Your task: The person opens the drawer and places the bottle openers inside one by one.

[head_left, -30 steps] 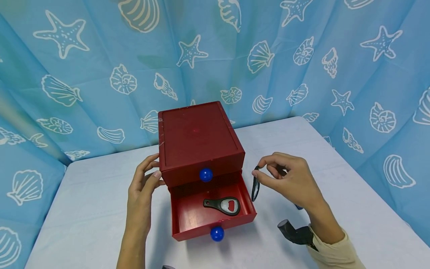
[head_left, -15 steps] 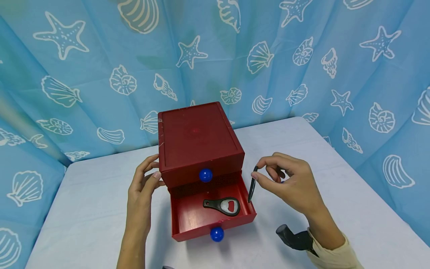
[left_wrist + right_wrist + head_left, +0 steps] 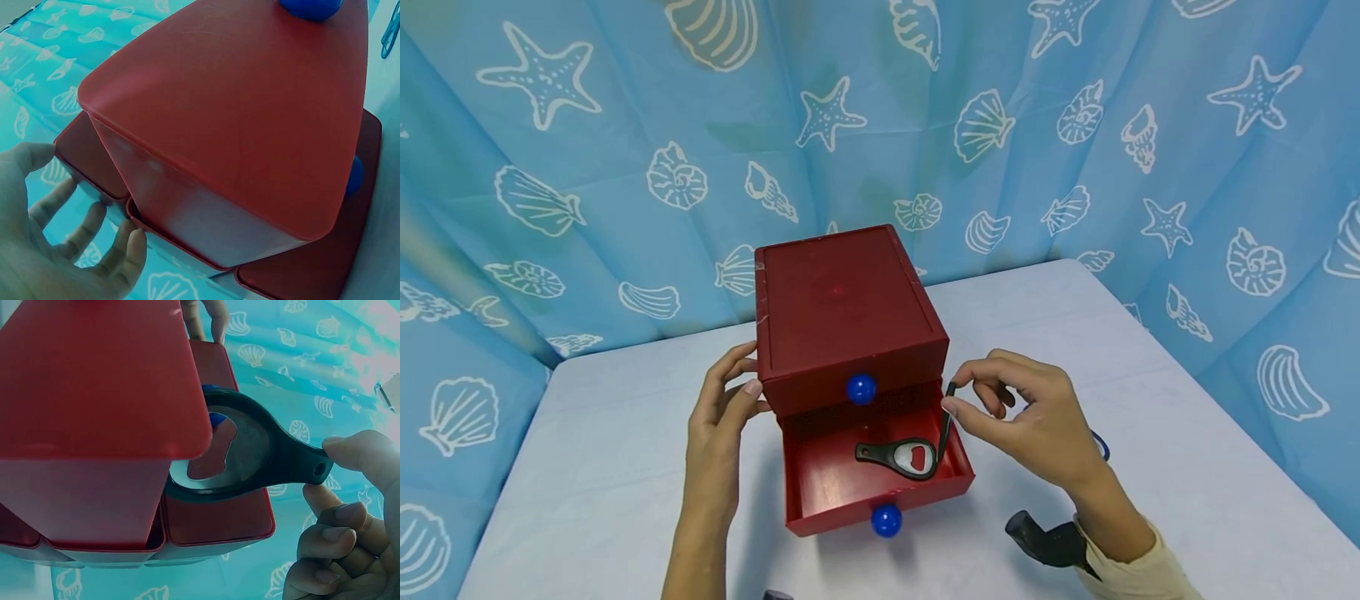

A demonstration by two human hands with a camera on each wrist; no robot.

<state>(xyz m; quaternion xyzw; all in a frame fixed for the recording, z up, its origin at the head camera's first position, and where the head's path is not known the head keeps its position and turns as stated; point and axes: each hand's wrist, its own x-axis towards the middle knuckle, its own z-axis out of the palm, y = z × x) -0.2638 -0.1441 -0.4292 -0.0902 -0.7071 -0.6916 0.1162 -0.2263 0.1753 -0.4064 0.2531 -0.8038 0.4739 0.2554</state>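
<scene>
A red two-drawer box (image 3: 850,300) has its lower drawer (image 3: 827,487) pulled out. A black-handled bottle opener (image 3: 898,458) lies flat in that drawer. My right hand (image 3: 1026,412) pinches a second bottle opener (image 3: 269,447) by the handle end between thumb and forefinger. Its metal head hangs down over the drawer's right part, edge-on in the head view. In the right wrist view, the other fingers are curled below the handle. My left hand (image 3: 718,433) rests its spread fingertips and thumb against the box's left front corner.
Blue knobs (image 3: 861,389) stick out from both drawer fronts. A blue wire-like loop (image 3: 1102,446) lies on the white table (image 3: 610,467), partly behind the right wrist. A black wrist-worn device (image 3: 1047,540) shows beside the right sleeve. A shell-print curtain (image 3: 865,108) stands behind the box.
My right hand has moved left with the bottle opener, from beside the drawer's right wall to over its inside. The opener has turned edge-on. My left hand stays in place.
</scene>
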